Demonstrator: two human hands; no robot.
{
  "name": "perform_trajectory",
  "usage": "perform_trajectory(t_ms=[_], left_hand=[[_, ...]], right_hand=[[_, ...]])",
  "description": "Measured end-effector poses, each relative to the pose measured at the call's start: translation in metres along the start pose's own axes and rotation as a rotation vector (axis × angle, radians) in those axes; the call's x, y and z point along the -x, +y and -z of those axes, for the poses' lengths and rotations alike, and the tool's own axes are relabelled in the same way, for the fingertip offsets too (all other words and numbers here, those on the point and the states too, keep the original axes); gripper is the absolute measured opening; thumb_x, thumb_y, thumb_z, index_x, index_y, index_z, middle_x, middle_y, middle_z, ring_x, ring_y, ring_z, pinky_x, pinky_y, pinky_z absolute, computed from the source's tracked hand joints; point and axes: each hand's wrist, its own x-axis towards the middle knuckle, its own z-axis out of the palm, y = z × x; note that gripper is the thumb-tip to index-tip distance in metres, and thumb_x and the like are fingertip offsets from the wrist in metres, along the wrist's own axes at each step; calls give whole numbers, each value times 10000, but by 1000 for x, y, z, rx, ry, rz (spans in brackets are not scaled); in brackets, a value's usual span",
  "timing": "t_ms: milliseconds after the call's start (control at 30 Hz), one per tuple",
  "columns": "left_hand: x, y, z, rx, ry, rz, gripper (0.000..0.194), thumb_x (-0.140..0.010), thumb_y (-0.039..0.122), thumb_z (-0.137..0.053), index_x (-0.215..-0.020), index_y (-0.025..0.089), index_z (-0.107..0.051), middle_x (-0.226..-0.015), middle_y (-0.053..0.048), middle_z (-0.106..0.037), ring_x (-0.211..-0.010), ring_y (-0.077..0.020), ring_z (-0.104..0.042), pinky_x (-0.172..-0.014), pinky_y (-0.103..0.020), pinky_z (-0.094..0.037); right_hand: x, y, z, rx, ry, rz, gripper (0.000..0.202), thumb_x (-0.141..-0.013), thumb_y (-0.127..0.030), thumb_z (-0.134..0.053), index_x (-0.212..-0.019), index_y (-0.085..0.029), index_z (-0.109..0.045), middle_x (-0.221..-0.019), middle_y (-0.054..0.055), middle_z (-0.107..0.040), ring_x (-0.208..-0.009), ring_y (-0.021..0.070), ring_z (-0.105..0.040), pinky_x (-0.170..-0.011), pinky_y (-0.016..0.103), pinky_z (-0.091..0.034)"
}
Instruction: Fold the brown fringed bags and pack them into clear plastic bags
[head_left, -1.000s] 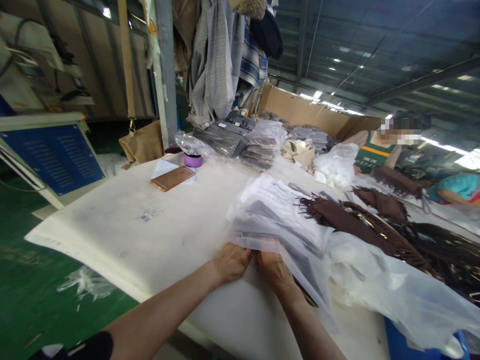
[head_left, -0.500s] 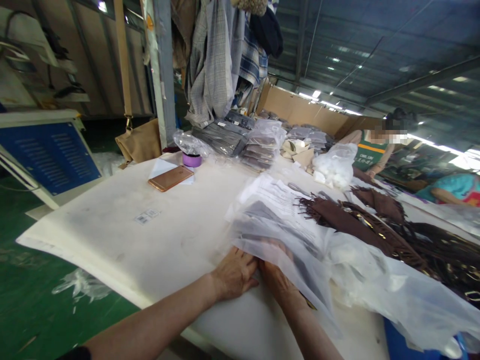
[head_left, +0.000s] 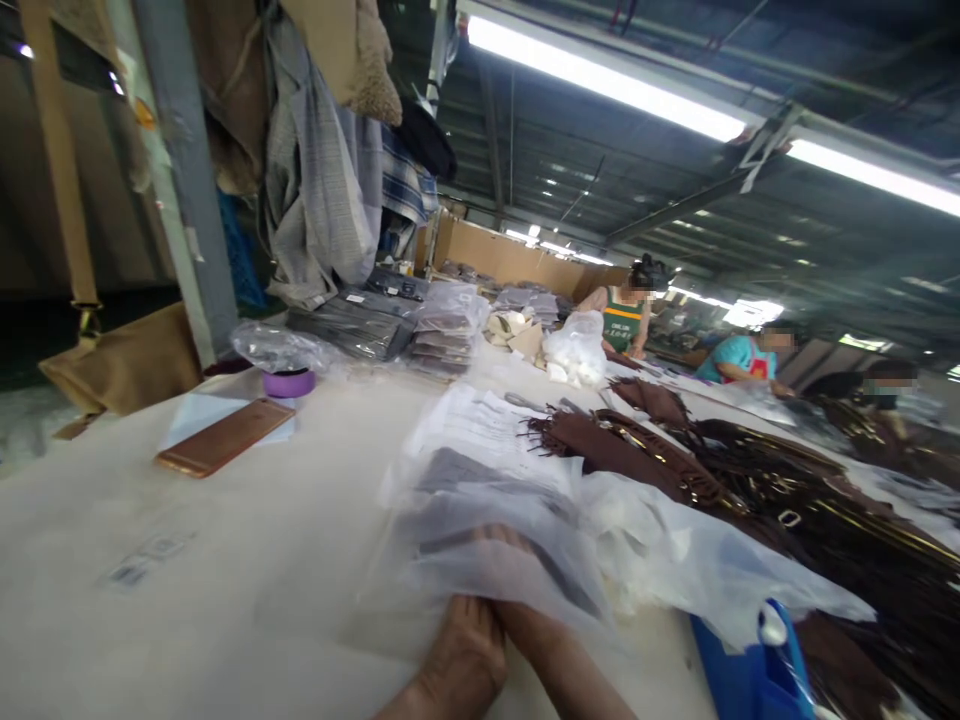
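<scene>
A translucent plastic bag [head_left: 420, 590] lies before me with a folded grey item [head_left: 487, 475] inside; its kind is hard to tell through the film. My left hand [head_left: 469, 645] is at the bag's near edge, fingers closed together on the film. Beside it, my right hand [head_left: 517, 580] reaches under the film into the bag, against the grey item. Its fingers show only blurred through the plastic. Just beyond the bag is a printed paper sheet [head_left: 480, 425].
A phone [head_left: 225, 437] and purple tape roll [head_left: 289, 382] lie at left. Packed bags [head_left: 446, 325] are stacked behind. Brown fringed pieces [head_left: 615, 450], loose plastic [head_left: 675, 540] and a blue container [head_left: 739, 660] stand right. Co-workers [head_left: 626, 315] are farther back.
The view has swung right and closer to the table. My right hand is still under the bag's film, and my left hand remains at its near edge.
</scene>
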Motion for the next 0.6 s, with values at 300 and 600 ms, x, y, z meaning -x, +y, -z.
perform_trajectory(t_ms=[300,600], left_hand=[[-5,-20,1,88,323,-84,153,-822,105,-515,-937,146,-608,-845,-52,-653,-844,-213,-605,-821,-356,-489],[36,-29,2,0,617,-206,268,-807,11,-339,-644,178,-470,-572,-3,-527,-474,-121,-492,-486,-229,-392]], right_hand=[[-2,8,9,-103,3,14,310,-819,-138,-516,-1111,-212,-592,-1033,67,-670,-893,237,-635,-733,329,-550],[7,-12,-18,-251,-34,-67,388,-771,-193,-590,-1157,-230,-606,-1000,55,-697,-890,256,-657,-789,323,-552]])
